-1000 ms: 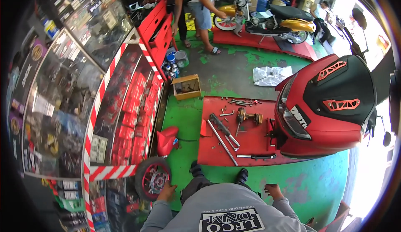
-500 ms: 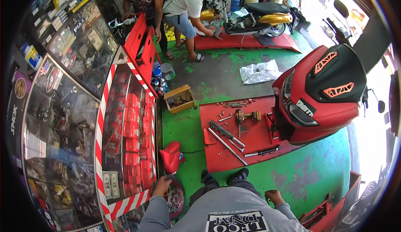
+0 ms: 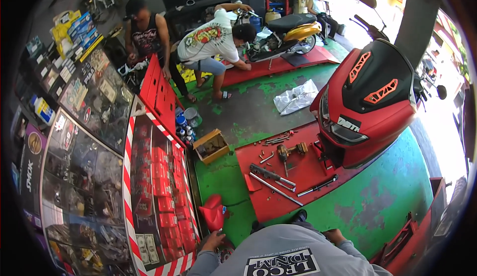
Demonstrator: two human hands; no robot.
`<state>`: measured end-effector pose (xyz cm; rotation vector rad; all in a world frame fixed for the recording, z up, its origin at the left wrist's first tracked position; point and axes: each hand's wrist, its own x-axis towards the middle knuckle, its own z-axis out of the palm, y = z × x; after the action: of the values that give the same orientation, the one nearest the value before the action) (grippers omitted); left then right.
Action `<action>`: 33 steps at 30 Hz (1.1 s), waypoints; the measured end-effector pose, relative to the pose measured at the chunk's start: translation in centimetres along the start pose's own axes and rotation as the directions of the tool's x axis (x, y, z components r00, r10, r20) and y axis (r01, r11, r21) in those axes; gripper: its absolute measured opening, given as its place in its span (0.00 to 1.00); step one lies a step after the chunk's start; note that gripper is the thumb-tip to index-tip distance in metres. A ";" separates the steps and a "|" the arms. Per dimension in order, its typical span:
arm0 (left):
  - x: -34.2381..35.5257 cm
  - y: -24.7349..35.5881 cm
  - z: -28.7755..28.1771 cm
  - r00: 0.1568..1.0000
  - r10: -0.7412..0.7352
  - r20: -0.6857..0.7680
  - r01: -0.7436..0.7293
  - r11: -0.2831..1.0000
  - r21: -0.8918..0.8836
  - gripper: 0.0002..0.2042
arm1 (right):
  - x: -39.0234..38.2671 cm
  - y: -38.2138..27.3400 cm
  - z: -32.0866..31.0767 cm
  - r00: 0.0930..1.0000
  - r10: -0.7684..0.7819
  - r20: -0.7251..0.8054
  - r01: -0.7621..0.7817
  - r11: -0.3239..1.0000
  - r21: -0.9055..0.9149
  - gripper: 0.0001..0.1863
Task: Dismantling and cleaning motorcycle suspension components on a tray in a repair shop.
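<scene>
**Two bare hands held low on the near side of a red platform laid with parts**

Two hands are seen on the near side of one flat, red-painted platform (image 3: pixel 309 170). The left hand (image 3: pixel 212 240) is placed off the platform's near left corner, its fingers bent just beside one partly hidden wheel with red and grey metal parts (image 3: pixel 226 252); whether the wheel is grasped cannot be told. The right hand (image 3: pixel 334 235) is held in front of the platform's near edge, its fingers curled inward; whether anything is enclosed cannot be told.

Four larger items are carried on the platform: one yellow-and-black cordless drill (image 3: pixel 290 154), one grey fork leg with a silver tube (image 3: pixel 266 172), one long bare silver rod (image 3: pixel 276 189) and one slim black-and-silver rod (image 3: pixel 317 186). Over the platform's right end, one red-and-black scooter (image 3: pixel 370 109) is seen, with two orange slotted plates (image 3: pixel 381 91) mounted on it.

Left of the platform, one glossy red plastic body part (image 3: pixel 212 212) is set down. Beyond the platform are found one open brown cardboard box (image 3: pixel 211 147), one crumpled white plastic sheet (image 3: pixel 295 97) and three other people (image 3: pixel 208 42).
</scene>
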<state>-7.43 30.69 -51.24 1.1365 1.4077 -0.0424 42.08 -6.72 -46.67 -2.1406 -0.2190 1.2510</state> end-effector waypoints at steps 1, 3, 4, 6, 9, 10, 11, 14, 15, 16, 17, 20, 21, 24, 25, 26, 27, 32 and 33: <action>-0.2 0.0 -0.4 1.000 -0.014 -0.019 0.013 0.999 -0.038 0.30 | 0.0 -0.4 -0.4 0.998 0.070 0.000 -0.070 0.997 -0.015 0.15; -0.6 -0.1 -1.0 0.999 -0.037 -0.031 0.034 0.997 -0.067 0.30 | 0.2 -0.9 -0.6 0.990 0.140 -0.005 -0.140 0.990 -0.014 0.16; -0.7 -0.2 -1.3 0.997 -0.068 -0.043 0.063 0.992 -0.107 0.30 | 0.4 -1.0 -0.7 0.990 0.138 -0.009 -0.138 0.990 -0.008 0.16; -0.9 -0.3 -1.8 0.994 -0.093 -0.050 0.086 0.987 -0.136 0.30 | 0.5 -1.1 -0.8 0.991 0.134 -0.018 -0.134 0.991 0.002 0.17; -1.3 -1.0 -1.6 0.993 -0.095 -0.073 0.084 0.987 -0.140 0.29 | 0.7 -1.8 -0.8 0.991 0.131 -0.017 -0.132 0.991 -0.019 0.16; -1.2 -1.2 -1.4 0.993 -0.090 -0.070 0.081 0.988 -0.131 0.29 | 0.7 -2.0 -0.8 0.991 0.130 -0.014 -0.130 0.991 -0.036 0.16; -1.2 -1.6 -1.1 0.998 -0.043 -0.050 0.038 0.995 -0.098 0.29 | 0.6 -2.3 -0.7 0.991 0.133 -0.017 -0.133 0.991 -0.025 0.16; -0.7 -2.8 -0.4 0.998 0.055 0.008 -0.055 0.998 -0.015 0.28 | -0.1 -2.7 -0.2 0.996 0.078 -0.041 -0.081 0.993 -0.084 0.17; -0.4 -3.3 -0.2 0.997 0.055 0.056 -0.054 0.998 -0.028 0.27 | -0.3 -2.8 -0.1 0.996 0.083 -0.044 -0.086 0.994 -0.071 0.17; 0.0 -3.6 0.1 0.993 0.055 0.107 -0.051 0.998 -0.042 0.26 | -0.4 -2.8 0.0 0.997 0.051 -0.056 -0.057 0.994 -0.093 0.16; 0.4 -3.9 0.0 0.985 0.053 0.162 -0.046 0.998 -0.050 0.25 | -0.6 -2.6 0.0 0.997 0.023 -0.070 -0.030 0.993 -0.111 0.15; 2.1 -5.4 0.0 0.976 0.182 0.119 -0.186 0.982 0.030 0.23 | -0.6 -2.4 0.1 0.997 0.024 -0.068 -0.034 0.988 -0.151 0.15; 1.9 -6.1 0.0 0.963 0.251 0.099 -0.257 0.964 0.060 0.22 | -0.6 -2.4 0.0 0.998 0.028 -0.055 -0.038 0.982 -0.185 0.15; 1.1 -6.1 -1.8 0.941 0.285 0.181 -0.312 0.939 0.143 0.20 | -0.6 -2.6 0.1 1.000 0.006 -0.028 -0.009 0.996 -0.094 0.17; -1.4 -7.3 -2.2 0.942 0.262 0.211 -0.297 0.942 0.154 0.20 | -0.4 -1.7 0.1 1.000 0.004 -0.022 -0.005 0.999 -0.051 0.17; -1.6 -6.2 -2.1 0.959 0.222 0.176 -0.230 0.973 0.025 0.20 | -1.3 -2.7 0.2 0.998 0.055 -0.035 -0.057 0.997 -0.058 0.18; -2.6 -1.1 -0.6 0.971 0.179 0.158 -0.162 0.980 -0.111 0.21 | -2.1 -3.5 0.3 0.992 0.108 -0.063 -0.113 0.991 -0.068 0.19; -6.3 3.5 -0.4 0.999 0.016 0.029 -0.018 0.996 0.086 0.23 | -2.0 -0.6 1.6 0.983 0.162 -0.091 -0.167 0.985 -0.044 0.19; -5.0 1.4 -1.3 0.997 0.024 0.079 -0.027 0.999 0.040 0.23 | -0.6 1.9 2.0 0.991 0.108 -0.084 -0.112 0.993 -0.037 0.19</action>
<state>-8.77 29.31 -46.23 1.1741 1.3276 -0.0967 39.74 -7.61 -48.08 -2.2615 -0.0939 1.2265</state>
